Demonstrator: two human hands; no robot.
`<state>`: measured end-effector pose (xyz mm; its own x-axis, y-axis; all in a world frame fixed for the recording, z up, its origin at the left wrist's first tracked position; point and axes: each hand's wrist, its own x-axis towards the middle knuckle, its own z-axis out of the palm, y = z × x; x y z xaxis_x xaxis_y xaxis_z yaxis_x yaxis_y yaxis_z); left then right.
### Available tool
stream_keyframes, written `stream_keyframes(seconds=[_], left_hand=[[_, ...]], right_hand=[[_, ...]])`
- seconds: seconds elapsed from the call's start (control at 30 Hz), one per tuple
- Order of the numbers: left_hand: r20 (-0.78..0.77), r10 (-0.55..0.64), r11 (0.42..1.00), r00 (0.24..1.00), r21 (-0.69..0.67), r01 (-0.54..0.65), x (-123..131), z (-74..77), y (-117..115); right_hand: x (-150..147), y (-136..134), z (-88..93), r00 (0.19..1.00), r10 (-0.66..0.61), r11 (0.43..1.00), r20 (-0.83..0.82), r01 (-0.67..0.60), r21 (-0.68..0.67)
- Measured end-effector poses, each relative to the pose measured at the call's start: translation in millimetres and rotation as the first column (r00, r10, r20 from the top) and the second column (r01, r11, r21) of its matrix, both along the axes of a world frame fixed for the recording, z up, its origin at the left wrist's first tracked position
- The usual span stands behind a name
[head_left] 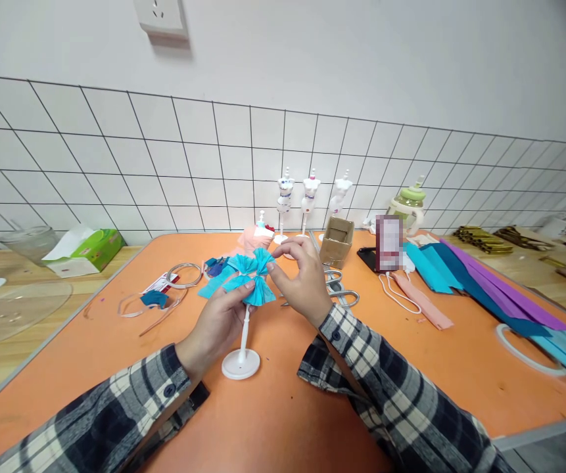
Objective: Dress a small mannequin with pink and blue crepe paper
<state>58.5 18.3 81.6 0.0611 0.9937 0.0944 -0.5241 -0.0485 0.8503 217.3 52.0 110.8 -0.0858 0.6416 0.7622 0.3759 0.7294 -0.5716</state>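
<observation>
A white stand with a round base (241,365) rises from the orange table, and gathered bright-blue crepe paper (258,266) covers its top. My left hand (226,312) is closed around the stand's upper part, its thumb pressing on the blue paper. At the paper's right edge, my right hand (302,279) has thumb and index finger curled close together, touching the paper's rim. Whatever lies beneath the paper is hidden. Just behind stands a small mannequin (261,223) in peach paper. Scissors (344,297) lie beyond my right wrist.
Three small white mannequins (311,190) stand by the tiled wall. A cardboard box (336,242), a propped phone (390,243) and a green-lidded bottle (408,200) are right of them. Crepe strips (504,282) and a white ring (529,355) lie right; wire coils (184,276) and a tissue pack (88,249) left.
</observation>
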Motion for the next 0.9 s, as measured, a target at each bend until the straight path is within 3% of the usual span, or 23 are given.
stream_keyframes(seconds=[0.17,0.3,0.43,0.53,0.63,0.8,0.9], left_hand=[[-0.028,-0.009,1.000,1.000,0.013,0.010,3,1.2,-3],[0.030,-0.045,0.999,0.999,-0.012,0.045,1,-0.4,-2],[0.167,-0.023,1.000,0.986,0.015,0.020,-3,0.1,1],[0.230,0.022,0.998,0.973,0.044,-0.033,-3,2.2,3],[0.161,0.035,0.998,0.986,0.040,-0.042,-2,1.8,3],[-0.027,0.050,0.998,0.998,0.050,-0.049,1,0.8,0],[-0.067,0.071,0.996,0.995,0.063,-0.066,3,3.1,-3]], right_hand=[[0,2,-0.3,0.999,0.037,0.998,-0.006,-0.036,0.045],[0,4,-0.9,0.997,0.042,0.999,-0.068,-0.042,-0.001],[-2,7,-5.1,0.966,0.009,0.975,-0.258,-0.066,-0.212],[-5,8,-9.6,0.962,0.052,0.885,-0.266,-0.168,-0.435],[-8,7,-12.5,0.969,0.164,0.825,-0.183,-0.237,-0.513],[-12,3,-13.5,0.982,0.130,0.877,-0.140,-0.180,-0.446],[-14,0,-13.0,0.978,0.122,0.873,-0.168,-0.186,-0.451]])
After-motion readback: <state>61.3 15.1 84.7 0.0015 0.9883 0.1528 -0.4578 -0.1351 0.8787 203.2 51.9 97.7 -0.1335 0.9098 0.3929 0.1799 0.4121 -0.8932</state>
